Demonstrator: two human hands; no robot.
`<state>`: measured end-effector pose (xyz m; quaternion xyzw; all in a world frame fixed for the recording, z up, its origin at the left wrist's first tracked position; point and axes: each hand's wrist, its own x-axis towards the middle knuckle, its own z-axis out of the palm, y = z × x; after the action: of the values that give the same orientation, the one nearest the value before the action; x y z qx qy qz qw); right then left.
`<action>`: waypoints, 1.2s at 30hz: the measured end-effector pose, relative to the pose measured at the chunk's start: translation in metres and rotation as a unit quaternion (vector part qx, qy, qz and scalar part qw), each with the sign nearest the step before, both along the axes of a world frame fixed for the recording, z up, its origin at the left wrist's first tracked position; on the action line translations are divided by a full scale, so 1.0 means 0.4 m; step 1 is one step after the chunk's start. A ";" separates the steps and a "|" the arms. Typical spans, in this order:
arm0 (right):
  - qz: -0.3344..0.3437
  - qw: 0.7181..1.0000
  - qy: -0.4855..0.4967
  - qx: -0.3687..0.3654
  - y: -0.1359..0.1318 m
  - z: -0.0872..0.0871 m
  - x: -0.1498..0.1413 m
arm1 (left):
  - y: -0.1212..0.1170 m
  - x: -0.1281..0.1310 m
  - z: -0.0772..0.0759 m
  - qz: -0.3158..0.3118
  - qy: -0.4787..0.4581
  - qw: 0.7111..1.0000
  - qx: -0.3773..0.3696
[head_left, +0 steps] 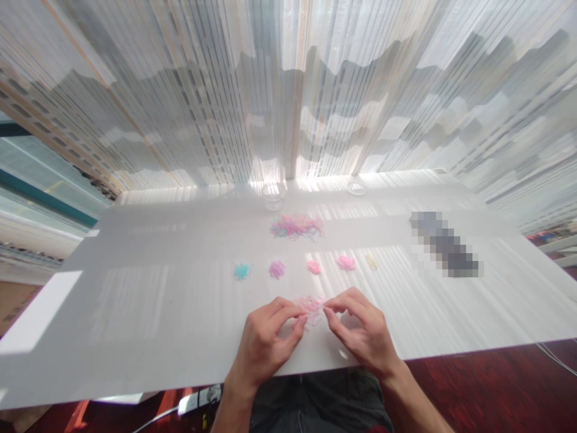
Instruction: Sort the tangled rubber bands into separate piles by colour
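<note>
In the head view, a tangle of pale pink strands (312,305), possibly small elastic bands, is set on the white table (189,313) between the left hand (265,337) and the right hand (367,331), whose fingertips are drawn in close, though whether anything is pinched cannot be told. The strands are judged light, soft and easily snagged, best taken singly by an edge. Just beyond, five small coloured heaps (346,263) could be brushed by the knuckles, with a mixed multicoloured pile (297,226) behind.

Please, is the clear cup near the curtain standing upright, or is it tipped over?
Upright. The clear cup stands on the white table, with its round rim facing up and its wall below.
</note>
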<state>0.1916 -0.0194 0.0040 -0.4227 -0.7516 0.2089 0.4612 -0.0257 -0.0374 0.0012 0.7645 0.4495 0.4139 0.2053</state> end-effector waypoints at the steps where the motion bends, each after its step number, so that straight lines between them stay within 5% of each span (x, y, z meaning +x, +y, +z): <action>1: -0.029 0.999 0.002 -0.015 0.007 0.004 0.016 | 0.001 0.000 0.000 0.002 0.000 1.000 0.001; 8: -0.281 0.955 -0.083 -0.050 0.101 0.007 0.177 | 0.002 -0.003 0.002 0.000 0.008 1.000 -0.003; 21: -0.331 0.932 -0.075 -0.131 0.137 -0.020 0.212 | 0.004 -0.002 0.002 0.001 0.013 1.000 -0.012; 26: -0.359 0.926 -0.054 -0.107 0.132 -0.020 0.214 | 0.002 -0.002 0.000 0.020 0.019 1.000 -0.010; 29: -0.314 0.946 -0.076 -0.027 0.113 -0.007 0.200 | 0.003 0.000 0.001 0.031 0.021 0.999 -0.008; 31: -0.223 0.970 -0.100 0.016 0.089 0.003 0.182 | 0.004 0.001 0.002 0.026 0.025 0.999 -0.003; 36: 0.025 0.989 -0.140 -0.038 0.014 0.010 0.118 | 0.005 0.001 0.002 0.005 0.052 0.999 0.004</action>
<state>0.2389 -0.0138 0.0078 -0.4456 -0.8107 0.1877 0.3302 -0.0252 -0.0356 0.0020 0.7834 0.4617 0.3765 0.1770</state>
